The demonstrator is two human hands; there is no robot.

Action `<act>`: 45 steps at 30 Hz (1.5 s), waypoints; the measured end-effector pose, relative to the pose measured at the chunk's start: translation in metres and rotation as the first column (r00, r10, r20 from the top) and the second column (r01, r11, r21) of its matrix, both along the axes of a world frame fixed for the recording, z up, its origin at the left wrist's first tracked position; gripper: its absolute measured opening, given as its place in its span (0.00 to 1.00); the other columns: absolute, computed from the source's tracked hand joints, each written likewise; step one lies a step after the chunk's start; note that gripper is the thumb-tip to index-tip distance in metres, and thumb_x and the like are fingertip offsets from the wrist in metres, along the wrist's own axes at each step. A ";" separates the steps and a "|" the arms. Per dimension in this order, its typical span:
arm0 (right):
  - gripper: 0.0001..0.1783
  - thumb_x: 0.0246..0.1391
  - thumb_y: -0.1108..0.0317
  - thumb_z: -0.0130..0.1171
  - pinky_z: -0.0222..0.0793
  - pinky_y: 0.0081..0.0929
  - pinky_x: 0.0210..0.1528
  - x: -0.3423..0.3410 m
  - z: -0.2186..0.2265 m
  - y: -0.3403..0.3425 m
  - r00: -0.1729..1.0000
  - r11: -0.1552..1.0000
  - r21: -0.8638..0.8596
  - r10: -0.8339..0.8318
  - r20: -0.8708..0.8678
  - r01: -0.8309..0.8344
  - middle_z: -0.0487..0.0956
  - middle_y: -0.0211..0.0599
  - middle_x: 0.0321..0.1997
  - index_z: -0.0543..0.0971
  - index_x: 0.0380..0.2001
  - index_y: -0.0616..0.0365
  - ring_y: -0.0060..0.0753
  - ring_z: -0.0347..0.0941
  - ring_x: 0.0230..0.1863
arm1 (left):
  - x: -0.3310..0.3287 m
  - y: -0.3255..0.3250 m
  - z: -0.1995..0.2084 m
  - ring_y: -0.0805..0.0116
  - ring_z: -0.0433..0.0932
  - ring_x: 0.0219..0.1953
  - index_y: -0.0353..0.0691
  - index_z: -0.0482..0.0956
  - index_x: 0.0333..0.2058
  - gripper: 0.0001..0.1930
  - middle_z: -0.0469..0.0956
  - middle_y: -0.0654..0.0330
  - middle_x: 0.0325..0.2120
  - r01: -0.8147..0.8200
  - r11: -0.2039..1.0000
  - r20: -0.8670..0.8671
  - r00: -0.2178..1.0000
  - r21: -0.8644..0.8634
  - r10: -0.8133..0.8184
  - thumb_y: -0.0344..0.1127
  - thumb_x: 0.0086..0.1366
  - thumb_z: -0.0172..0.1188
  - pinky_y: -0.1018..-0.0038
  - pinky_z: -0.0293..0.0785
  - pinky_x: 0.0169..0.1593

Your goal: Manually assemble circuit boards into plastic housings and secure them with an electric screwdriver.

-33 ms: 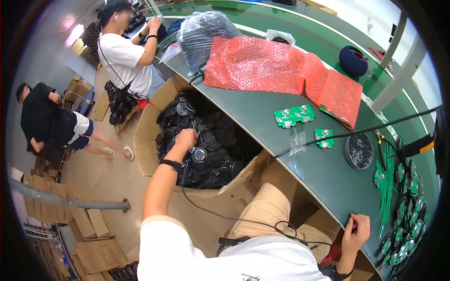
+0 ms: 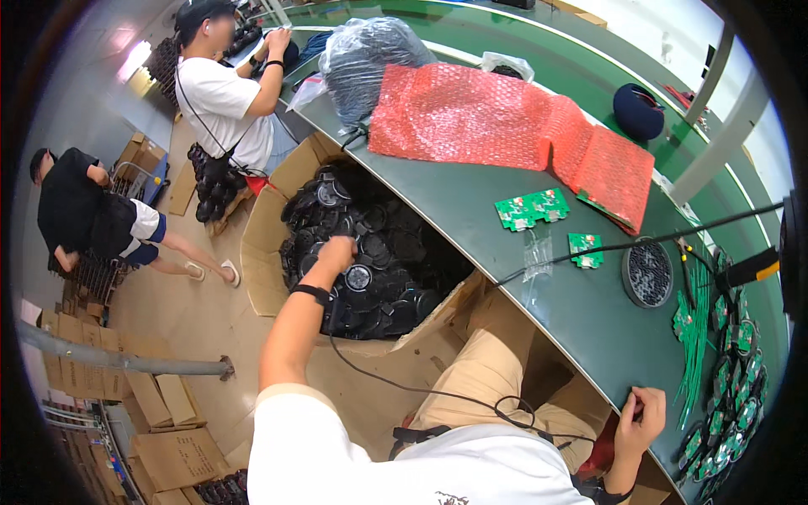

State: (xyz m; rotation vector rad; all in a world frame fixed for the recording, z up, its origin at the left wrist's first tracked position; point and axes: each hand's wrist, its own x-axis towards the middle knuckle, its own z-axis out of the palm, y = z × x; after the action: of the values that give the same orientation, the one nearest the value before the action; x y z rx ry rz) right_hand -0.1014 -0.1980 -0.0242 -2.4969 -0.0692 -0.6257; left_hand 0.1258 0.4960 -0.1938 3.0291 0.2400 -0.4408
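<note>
My left hand (image 2: 338,252) reaches down into an open cardboard box (image 2: 263,238), its fingers curled over a heap of round black plastic parts (image 2: 389,282). The fingertips point away and down, so I cannot make out what they hold. Beside the hand lies a black disc with a pale ring (image 2: 359,278). My right hand (image 2: 642,419) rests at the near edge of the green worktable (image 2: 581,324) with its fingers bent inward; whatever may be inside the curl is hidden.
On the table lie green circuit boards (image 2: 532,209), red bubble wrap (image 2: 471,118), a round tin of small dark pieces (image 2: 646,272), green cable ties (image 2: 694,345) and several black parts with boards (image 2: 732,404). A black cable (image 2: 404,390) crosses my lap. Two people (image 2: 220,109) stand at the left.
The view has shifted by a hair. My left hand sits very slightly lower over the black parts; my right hand stays in place.
</note>
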 end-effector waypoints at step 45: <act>0.08 0.57 0.85 0.59 0.62 0.30 0.27 0.000 -0.007 0.001 0.998 0.990 -0.123 -0.065 -0.002 0.064 0.76 0.42 0.35 0.80 0.40 0.66 0.36 0.70 0.28 | 0.076 -0.103 0.006 0.48 0.78 0.65 0.46 0.65 0.77 0.43 0.76 0.46 0.69 0.208 0.713 -0.342 0.765 -0.670 -0.545 0.46 0.66 0.72 0.57 0.73 0.70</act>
State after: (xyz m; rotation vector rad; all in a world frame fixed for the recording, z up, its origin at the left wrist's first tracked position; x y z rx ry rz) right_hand -0.1011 -0.1974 -0.0313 -2.6293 -0.0254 -0.6583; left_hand 0.2021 0.3926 -0.1877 2.2418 -0.4691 -1.1315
